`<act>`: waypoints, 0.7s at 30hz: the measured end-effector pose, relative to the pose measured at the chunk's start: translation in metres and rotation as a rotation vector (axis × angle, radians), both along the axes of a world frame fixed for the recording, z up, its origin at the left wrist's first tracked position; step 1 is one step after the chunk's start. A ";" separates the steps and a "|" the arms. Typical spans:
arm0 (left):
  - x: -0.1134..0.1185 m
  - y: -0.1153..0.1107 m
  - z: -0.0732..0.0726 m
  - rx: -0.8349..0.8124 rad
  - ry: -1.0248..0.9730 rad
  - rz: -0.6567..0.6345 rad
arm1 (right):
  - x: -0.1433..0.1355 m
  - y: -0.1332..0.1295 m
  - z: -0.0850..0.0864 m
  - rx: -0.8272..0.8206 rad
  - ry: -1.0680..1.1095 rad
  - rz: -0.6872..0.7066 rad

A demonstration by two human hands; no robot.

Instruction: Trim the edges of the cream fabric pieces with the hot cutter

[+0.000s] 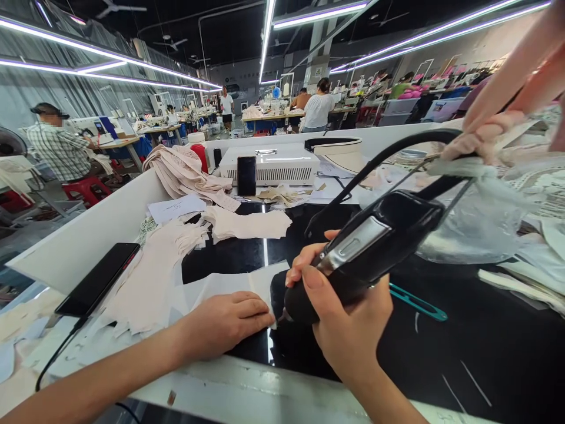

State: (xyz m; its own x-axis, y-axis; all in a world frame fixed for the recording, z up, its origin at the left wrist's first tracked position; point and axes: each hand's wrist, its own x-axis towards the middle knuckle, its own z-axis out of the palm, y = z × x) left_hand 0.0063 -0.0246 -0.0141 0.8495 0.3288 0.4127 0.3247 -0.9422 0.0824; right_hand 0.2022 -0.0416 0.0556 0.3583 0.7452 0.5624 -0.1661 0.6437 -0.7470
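Note:
My right hand [348, 324] is wrapped round a black corded hand tool [375, 235] with a silver panel, held tilted above the dark work surface. Its exact kind I cannot make out. The tool's upper end is near a knot of pale cloth [479, 138], where its black cord loops. My left hand [236, 318] lies flat, fingers stretched, on the edge of a thin white sheet [220, 288]. The rounded lower end of the tool is just right of my left fingertips. A stack of pale cut fabric pieces [247, 224] lies beyond that hand.
Left are more fabric pieces [150, 282] and a black phone-like device [99, 280] with a cable. A white vented box [269, 162] and an upright phone [246, 175] stand behind. On the right lie a teal tool [419, 301] and a clear plastic bag [477, 229]. People sit at machines beyond.

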 end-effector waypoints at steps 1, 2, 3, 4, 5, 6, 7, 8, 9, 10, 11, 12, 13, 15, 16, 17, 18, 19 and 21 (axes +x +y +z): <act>0.000 0.000 0.000 0.003 0.000 0.001 | 0.000 0.000 -0.001 -0.002 -0.003 0.000; 0.001 -0.001 0.001 0.002 0.003 0.002 | 0.000 0.000 -0.001 -0.003 -0.004 -0.001; 0.001 -0.001 0.001 0.003 0.005 0.002 | 0.000 0.000 -0.002 -0.002 -0.005 -0.004; 0.001 -0.001 0.001 0.003 0.006 0.002 | 0.001 0.000 -0.002 0.000 -0.006 -0.006; 0.001 -0.001 0.001 0.006 0.005 0.002 | 0.001 -0.001 -0.002 0.001 -0.008 -0.008; 0.001 0.000 0.001 0.010 0.002 0.002 | 0.001 -0.001 -0.002 0.000 -0.011 -0.009; 0.001 0.000 0.000 0.016 -0.002 0.004 | 0.001 -0.001 -0.002 -0.001 -0.011 -0.010; 0.000 0.000 0.000 0.024 -0.006 0.006 | 0.001 -0.001 -0.001 -0.002 -0.008 -0.010; 0.000 0.001 -0.001 0.033 -0.012 0.007 | 0.001 -0.001 -0.001 -0.002 -0.004 -0.009; -0.001 0.001 -0.002 0.040 -0.015 0.009 | 0.000 -0.001 -0.001 -0.002 0.003 -0.007; -0.001 0.001 -0.002 0.043 -0.017 0.011 | 0.000 -0.002 0.000 -0.003 0.009 -0.003; -0.001 0.001 -0.003 0.044 -0.018 0.012 | 0.000 -0.002 0.000 -0.004 0.012 0.002; -0.002 0.001 -0.003 0.042 -0.020 0.013 | -0.001 -0.002 0.000 -0.008 0.012 0.007; -0.002 0.001 -0.003 0.035 -0.018 0.014 | -0.002 -0.003 -0.001 -0.020 -0.001 0.012; -0.002 0.001 -0.004 0.032 -0.016 0.015 | -0.002 -0.003 -0.002 -0.027 -0.010 0.007; -0.001 0.001 -0.004 0.029 -0.016 0.016 | -0.001 -0.003 -0.003 -0.035 -0.021 -0.005; 0.000 0.001 -0.004 0.025 -0.018 0.019 | 0.000 -0.003 -0.005 -0.046 -0.034 -0.023; 0.001 0.001 -0.005 0.022 -0.018 0.022 | 0.001 -0.003 -0.008 -0.060 -0.045 -0.043; 0.003 0.002 -0.007 0.018 -0.006 0.027 | 0.006 -0.002 -0.015 -0.108 -0.062 -0.088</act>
State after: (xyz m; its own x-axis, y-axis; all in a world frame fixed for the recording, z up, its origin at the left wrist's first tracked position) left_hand 0.0095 -0.0229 -0.0213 0.8377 0.3442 0.4240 0.3499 -0.9344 0.0673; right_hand 0.2079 -0.0433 0.0409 0.3914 0.7699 0.5040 -0.0637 0.5691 -0.8198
